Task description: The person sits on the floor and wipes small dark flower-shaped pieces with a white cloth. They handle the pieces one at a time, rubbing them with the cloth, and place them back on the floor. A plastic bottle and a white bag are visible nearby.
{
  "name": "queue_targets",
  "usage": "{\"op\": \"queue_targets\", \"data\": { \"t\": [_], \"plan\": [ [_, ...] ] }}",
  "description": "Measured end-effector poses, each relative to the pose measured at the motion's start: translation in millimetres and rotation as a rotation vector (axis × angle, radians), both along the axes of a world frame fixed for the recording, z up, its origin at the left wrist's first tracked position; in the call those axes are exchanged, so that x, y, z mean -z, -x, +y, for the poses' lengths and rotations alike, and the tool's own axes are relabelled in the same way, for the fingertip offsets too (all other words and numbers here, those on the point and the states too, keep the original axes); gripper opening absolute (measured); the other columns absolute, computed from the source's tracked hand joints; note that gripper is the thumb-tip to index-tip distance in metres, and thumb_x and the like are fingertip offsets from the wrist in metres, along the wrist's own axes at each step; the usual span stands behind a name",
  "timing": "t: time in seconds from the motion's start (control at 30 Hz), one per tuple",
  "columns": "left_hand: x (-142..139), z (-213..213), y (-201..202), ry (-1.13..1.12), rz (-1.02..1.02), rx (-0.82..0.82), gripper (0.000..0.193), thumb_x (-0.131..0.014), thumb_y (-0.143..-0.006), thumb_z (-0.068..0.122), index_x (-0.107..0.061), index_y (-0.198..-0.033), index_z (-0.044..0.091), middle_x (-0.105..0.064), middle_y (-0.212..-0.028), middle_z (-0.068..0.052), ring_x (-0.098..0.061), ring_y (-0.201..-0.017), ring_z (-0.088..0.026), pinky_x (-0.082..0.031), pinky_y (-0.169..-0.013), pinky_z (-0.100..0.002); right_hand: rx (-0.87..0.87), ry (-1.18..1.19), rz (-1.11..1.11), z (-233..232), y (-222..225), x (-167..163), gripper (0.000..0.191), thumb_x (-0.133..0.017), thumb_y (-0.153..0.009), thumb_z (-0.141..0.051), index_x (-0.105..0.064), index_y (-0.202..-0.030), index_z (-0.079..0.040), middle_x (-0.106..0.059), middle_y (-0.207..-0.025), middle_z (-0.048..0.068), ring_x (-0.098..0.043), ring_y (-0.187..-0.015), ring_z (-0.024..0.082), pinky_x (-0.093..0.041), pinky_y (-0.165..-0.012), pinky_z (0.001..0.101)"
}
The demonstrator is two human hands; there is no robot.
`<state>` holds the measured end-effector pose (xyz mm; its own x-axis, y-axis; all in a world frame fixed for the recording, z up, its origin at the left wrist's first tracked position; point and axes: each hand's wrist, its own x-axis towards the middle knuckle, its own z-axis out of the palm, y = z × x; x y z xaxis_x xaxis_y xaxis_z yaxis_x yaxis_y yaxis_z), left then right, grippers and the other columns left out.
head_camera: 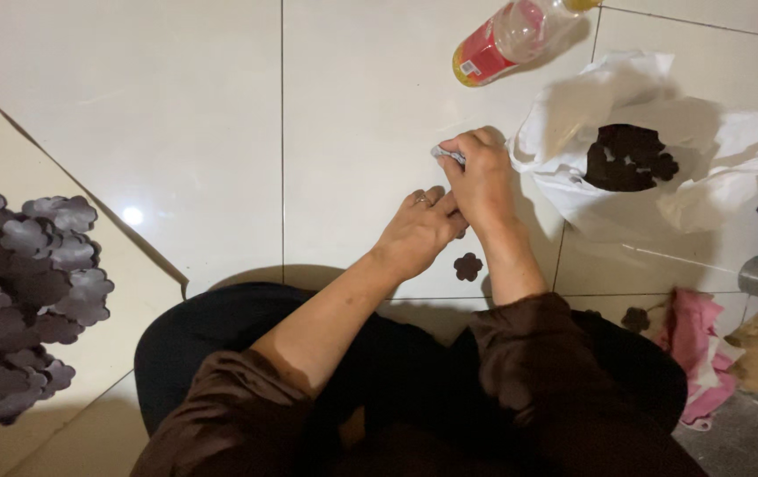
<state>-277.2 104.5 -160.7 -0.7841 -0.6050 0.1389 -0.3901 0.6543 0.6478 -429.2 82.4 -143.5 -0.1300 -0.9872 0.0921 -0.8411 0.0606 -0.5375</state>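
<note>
Nearest the camera are the person's knees in black trousers and two brown sleeves, over a pale tiled floor [176, 106]. At the left edge, close by, a heap of dark flower-shaped cutouts [17, 291] lies on the floor. To the right, a pink cloth [697, 349] lies crumpled beside the right knee, with one loose flower [634, 319] just next to it.

A little further out, another single flower [467, 266] lies on the tile between the two forearms, just under the wrists. Above it the left hand [419, 231], a ring on one finger, rests with its fingers loosely curled against the right wrist; what, if anything, it holds cannot be told. The right hand [481, 177] is closed, its fingertips pinching a small pale piece [448, 155] that sticks out on its left side, held just above the floor.

Just beyond the right hand, nearly touching it, a white plastic bag [715, 168] lies open with more dark flowers [628, 157] inside. Farthest off, a clear plastic bottle [507, 40] with a red label lies on its side on the floor.
</note>
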Motion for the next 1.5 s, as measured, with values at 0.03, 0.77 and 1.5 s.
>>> {"op": "queue_targets", "data": {
  "t": [0.03, 0.77, 1.5],
  "plan": [
    [0, 0, 1, 0.001, -0.001, -0.016, 0.011, -0.069, -0.086, 0.011, -0.074, -0.096, 0.008, -0.061, -0.116, -0.009, -0.059, -0.106, -0.029, -0.048, -0.089, -0.045, 0.009, -0.009, -0.011, 0, 0, 0, 0.017, -0.083, -0.081, -0.004, -0.074, -0.096, -0.004, -0.066, -0.100, 0.015, -0.065, -0.095, 0.033, -0.055, -0.081, 0.0420],
    [-8, -64, -30, 0.029, 0.005, -0.494, 0.033, -0.081, -0.074, 0.008, -0.067, -0.103, 0.009, -0.061, -0.104, -0.012, -0.066, -0.084, -0.035, -0.057, -0.072, -0.042, 0.040, -0.110, -0.160, 4, 7, -8, 0.017, -0.083, -0.089, -0.004, -0.074, -0.103, -0.002, -0.066, -0.103, 0.012, -0.069, -0.083, 0.020, -0.058, -0.074, 0.0305],
    [-12, -65, -33, -0.083, -0.094, -0.574, 0.019, -0.080, -0.070, 0.011, -0.068, -0.083, 0.015, -0.064, -0.095, -0.006, -0.068, -0.086, -0.029, -0.053, -0.069, -0.043, -0.119, -0.049, -0.061, 19, -43, -12, 0.014, -0.079, -0.081, 0.007, -0.068, -0.088, 0.000, -0.064, -0.094, 0.014, -0.065, -0.086, 0.031, -0.053, -0.073, 0.0408]
  ]
}}
